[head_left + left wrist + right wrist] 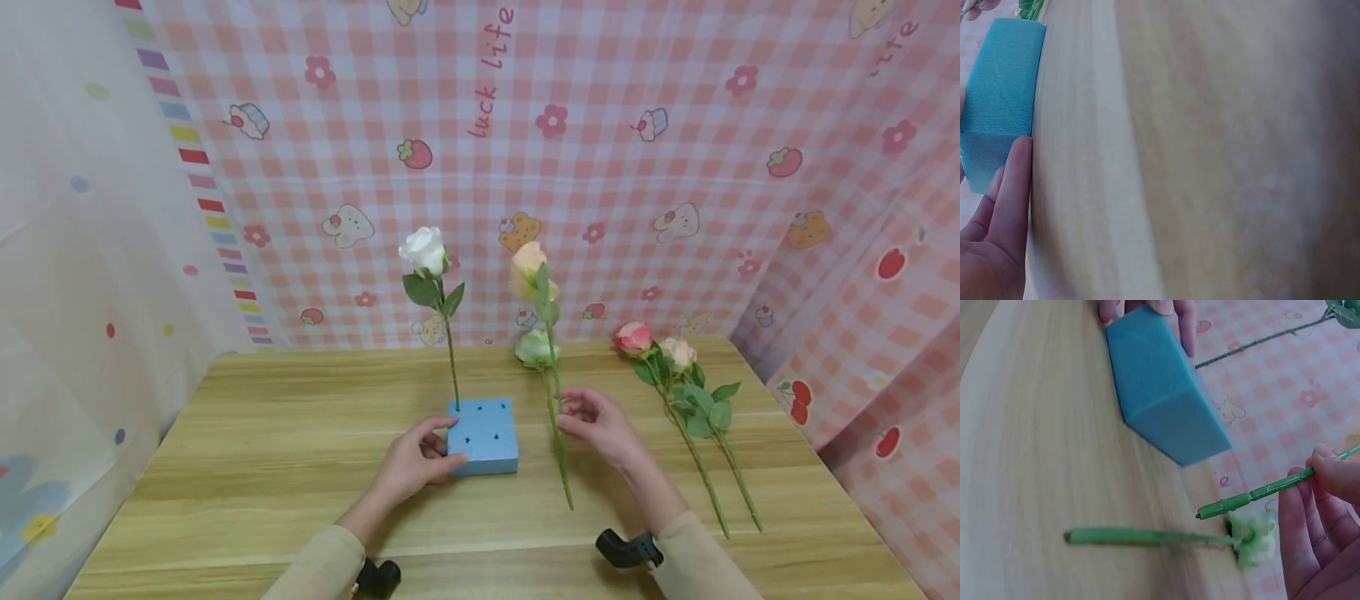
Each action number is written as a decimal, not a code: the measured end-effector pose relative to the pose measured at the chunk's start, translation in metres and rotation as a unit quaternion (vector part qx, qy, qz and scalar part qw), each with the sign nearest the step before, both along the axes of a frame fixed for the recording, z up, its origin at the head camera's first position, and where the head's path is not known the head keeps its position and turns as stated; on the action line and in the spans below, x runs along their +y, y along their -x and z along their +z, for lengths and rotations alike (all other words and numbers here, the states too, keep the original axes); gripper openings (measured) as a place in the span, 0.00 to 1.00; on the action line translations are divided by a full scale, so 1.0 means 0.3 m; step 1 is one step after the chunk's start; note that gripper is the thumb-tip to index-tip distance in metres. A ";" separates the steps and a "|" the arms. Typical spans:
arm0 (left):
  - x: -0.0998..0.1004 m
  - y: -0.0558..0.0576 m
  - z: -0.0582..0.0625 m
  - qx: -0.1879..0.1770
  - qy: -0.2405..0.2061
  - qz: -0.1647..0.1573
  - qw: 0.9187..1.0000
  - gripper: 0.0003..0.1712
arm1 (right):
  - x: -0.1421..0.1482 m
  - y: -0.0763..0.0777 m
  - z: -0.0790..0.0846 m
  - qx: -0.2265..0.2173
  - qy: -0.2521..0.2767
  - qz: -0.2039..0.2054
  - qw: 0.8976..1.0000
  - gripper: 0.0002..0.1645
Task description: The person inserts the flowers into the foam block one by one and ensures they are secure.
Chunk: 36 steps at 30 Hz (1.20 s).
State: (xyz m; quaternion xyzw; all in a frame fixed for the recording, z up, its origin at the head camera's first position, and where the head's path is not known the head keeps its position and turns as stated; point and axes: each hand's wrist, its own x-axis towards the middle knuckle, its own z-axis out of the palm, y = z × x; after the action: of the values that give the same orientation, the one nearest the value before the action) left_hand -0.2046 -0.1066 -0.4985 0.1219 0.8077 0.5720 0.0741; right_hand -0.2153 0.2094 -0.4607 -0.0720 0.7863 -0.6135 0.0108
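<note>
My left hand [412,460] grips the left side of a blue foam block [486,458], which sits on the table with several small holes in its top. A white rose [425,252] with green leaves stands upright in the block's far left corner. My right hand [602,427] pinches the stem of a peach rose [529,265], bloom upward, to the right of the block. In the right wrist view the stem's lower end [1225,506] hangs free, apart from the block. Behind it a pale green rose [535,348] lies on the table.
At the right of the wooden table [285,467] lie a pink rose [633,337] and a cream rose [678,353], their stems pointing toward me. A pink checked cloth [465,192] hangs behind the table's far edge.
</note>
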 end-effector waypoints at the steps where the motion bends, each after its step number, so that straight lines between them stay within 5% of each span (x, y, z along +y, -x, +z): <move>1: 0.000 0.000 0.000 0.000 0.000 0.000 1.000 0.34 | -0.008 0.002 0.003 0.004 -0.002 -0.001 1.000 0.23; 36: 0.002 0.003 0.003 -0.008 -0.001 0.007 1.000 0.34 | -0.232 0.098 0.097 0.007 0.018 0.007 1.000 0.20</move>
State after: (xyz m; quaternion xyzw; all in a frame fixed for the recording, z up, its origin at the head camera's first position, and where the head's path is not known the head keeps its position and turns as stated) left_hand -0.2054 -0.1061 -0.4976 0.1116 0.8074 0.5742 0.0770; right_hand -0.2446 0.1398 -0.4316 -0.0822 0.7747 -0.6269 0.0085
